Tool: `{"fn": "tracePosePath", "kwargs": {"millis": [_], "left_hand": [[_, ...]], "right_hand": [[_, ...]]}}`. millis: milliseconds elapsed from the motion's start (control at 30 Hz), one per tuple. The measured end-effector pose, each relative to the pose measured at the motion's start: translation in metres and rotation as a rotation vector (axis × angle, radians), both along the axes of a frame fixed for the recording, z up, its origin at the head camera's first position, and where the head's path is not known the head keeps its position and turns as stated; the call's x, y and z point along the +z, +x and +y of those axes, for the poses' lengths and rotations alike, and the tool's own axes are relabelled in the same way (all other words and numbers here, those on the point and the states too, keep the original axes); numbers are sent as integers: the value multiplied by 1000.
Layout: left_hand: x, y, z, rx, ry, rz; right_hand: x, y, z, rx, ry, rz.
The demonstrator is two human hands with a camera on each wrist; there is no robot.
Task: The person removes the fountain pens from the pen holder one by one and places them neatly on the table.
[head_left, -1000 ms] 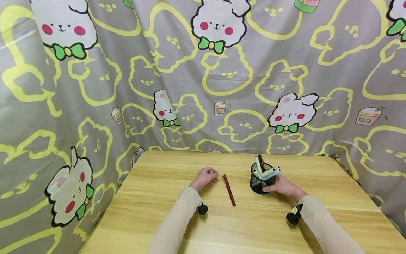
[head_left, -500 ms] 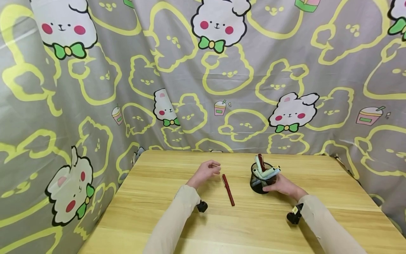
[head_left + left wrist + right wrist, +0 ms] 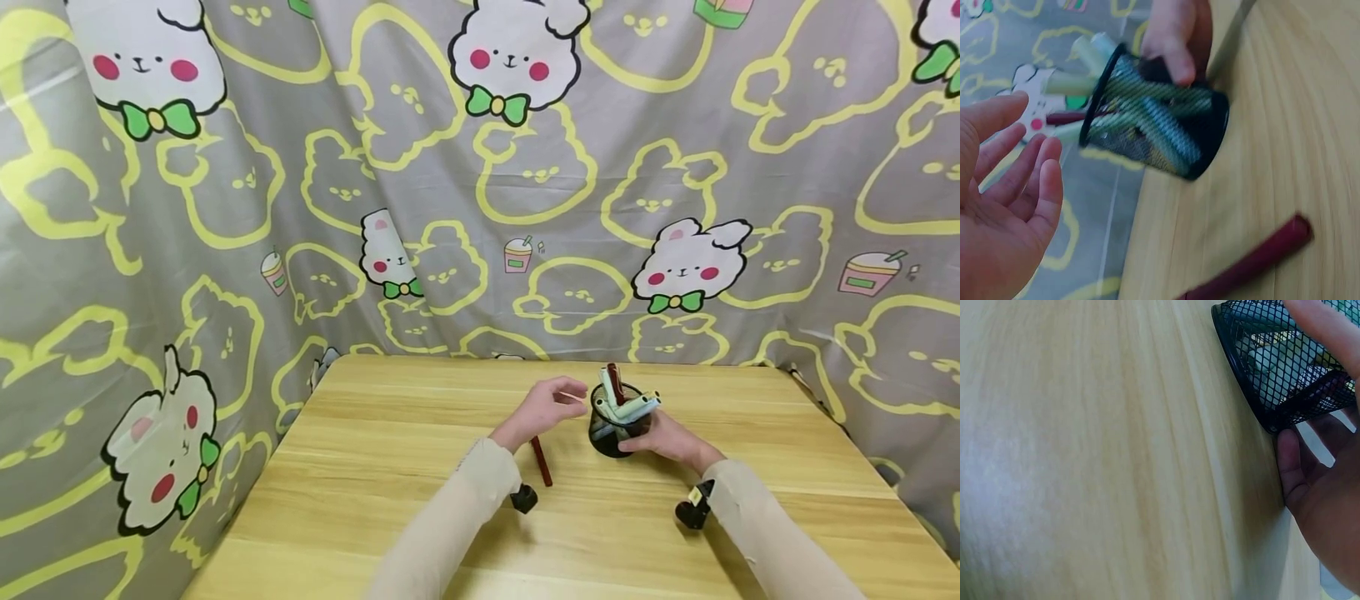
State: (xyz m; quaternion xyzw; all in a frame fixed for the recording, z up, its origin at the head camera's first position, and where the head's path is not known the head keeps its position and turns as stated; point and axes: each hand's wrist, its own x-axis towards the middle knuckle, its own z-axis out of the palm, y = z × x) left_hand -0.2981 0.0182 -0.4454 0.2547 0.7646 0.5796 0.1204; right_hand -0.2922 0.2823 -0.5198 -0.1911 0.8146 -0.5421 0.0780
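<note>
Left hand (image 3: 546, 406) – fingers loose, empty, centre frame beside mesh pen cup (image 3: 617, 427). Right hand (image 3: 670, 438) – grips cup. Wooden counter (image 3: 390, 467); cartoon-print curtain (image 3: 225, 208) behind.

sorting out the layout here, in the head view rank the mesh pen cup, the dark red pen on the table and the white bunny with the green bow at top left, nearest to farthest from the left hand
From the left hand:
1. Mesh pen cup, just to its right, gripped by the right hand.
2. Dark red pen, on the table under the wrist; too close to call against the cup.
3. White bunny, top left on the curtain.

Dark red pen (image 3: 541, 461) upper end hidden behind left wrist.
</note>
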Motion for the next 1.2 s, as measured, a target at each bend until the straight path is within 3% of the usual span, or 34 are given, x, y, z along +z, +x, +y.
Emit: {"fn": "tracePosePath", "kwargs": {"millis": [333, 733, 1200], "left_hand": [[-9, -1, 24, 27, 49, -12], [-17, -2, 27, -47, 27, -23], [-15, -1, 30, 10, -4, 13]], "right_hand": [[-1, -1, -1, 5, 8, -16], [-4, -1, 1, 31, -18, -10], [-5, -2, 1, 27, -27, -1]]}}
